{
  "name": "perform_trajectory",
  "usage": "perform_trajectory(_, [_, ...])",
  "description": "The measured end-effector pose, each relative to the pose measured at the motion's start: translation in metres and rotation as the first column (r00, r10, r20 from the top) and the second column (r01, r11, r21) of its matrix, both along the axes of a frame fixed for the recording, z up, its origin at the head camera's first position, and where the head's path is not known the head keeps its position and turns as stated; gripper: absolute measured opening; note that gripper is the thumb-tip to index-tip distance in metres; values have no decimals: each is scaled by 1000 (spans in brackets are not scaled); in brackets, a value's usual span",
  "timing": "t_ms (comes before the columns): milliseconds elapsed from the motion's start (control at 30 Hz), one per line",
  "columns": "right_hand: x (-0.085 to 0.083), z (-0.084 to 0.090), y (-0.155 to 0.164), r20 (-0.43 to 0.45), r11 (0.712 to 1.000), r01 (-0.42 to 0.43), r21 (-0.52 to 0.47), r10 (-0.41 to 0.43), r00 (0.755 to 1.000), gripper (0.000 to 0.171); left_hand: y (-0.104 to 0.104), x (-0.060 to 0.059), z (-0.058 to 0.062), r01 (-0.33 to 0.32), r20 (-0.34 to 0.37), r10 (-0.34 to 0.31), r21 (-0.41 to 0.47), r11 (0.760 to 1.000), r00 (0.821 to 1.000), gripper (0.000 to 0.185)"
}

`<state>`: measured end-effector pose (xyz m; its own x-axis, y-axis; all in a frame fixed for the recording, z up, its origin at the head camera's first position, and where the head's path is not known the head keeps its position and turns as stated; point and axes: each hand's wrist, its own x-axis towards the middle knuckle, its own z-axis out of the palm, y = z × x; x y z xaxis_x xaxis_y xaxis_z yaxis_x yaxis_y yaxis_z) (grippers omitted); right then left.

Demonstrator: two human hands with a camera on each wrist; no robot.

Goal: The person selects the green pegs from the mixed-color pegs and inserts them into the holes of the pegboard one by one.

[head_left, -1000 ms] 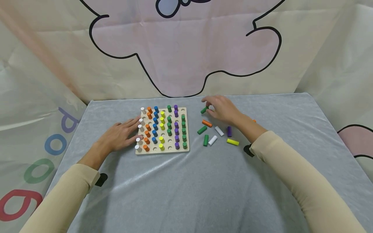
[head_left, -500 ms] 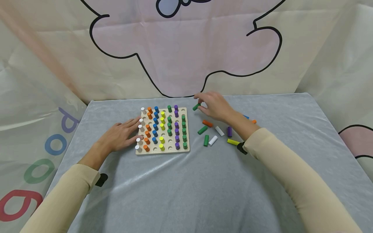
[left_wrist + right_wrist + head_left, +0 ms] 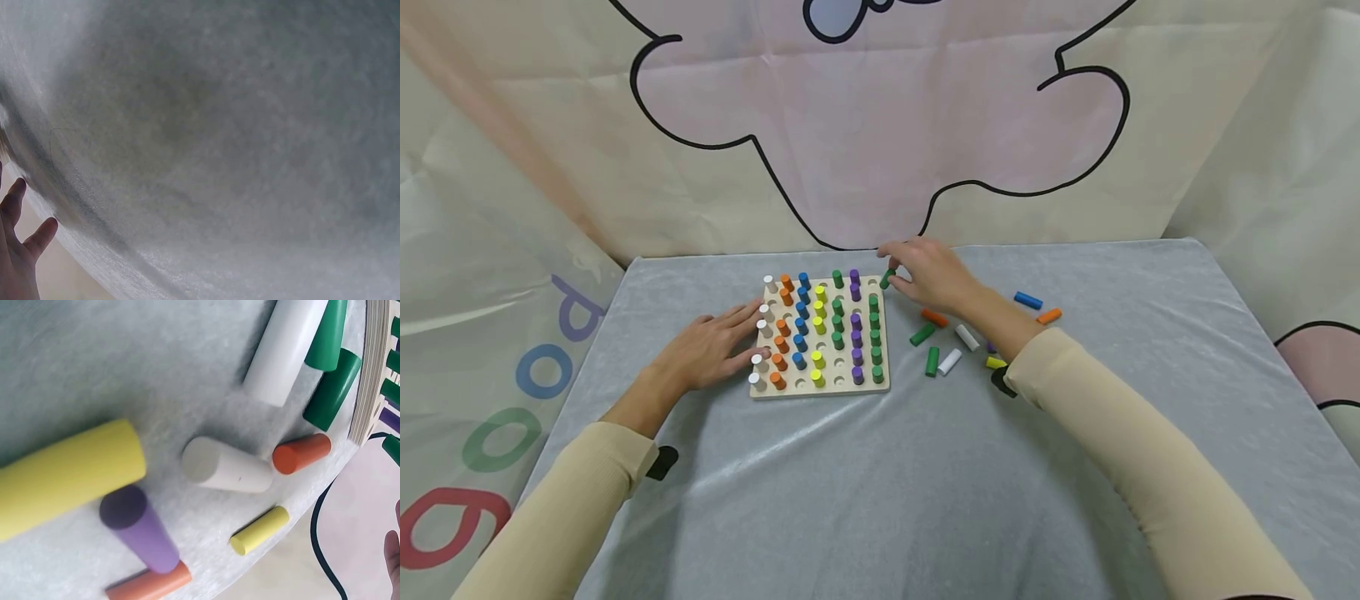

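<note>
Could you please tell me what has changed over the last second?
The right hand, pinching the green peg, carried it left from the loose pegs to the far right corner of the pegboard. The left hand stayed flat at the board's left edge; the board stayed put.

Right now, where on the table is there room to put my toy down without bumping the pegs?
The near stretch of the grey table cover, between the two sleeves and in front of the peg board, is bare. The far right side past the blue peg is bare too. It is crowded just right of the board, where loose pegs lie under the right hand.
</note>
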<state>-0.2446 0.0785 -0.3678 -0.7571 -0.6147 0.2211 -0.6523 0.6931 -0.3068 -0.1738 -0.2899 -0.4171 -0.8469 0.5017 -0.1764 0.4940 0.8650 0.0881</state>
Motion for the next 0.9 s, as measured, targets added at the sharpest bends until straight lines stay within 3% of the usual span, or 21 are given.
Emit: perform_trajectory(900, [-1,-9,-19,3,996,-31,85,31,1000,37,-1,0,0,-3,-3,3,5,1000,1000,81])
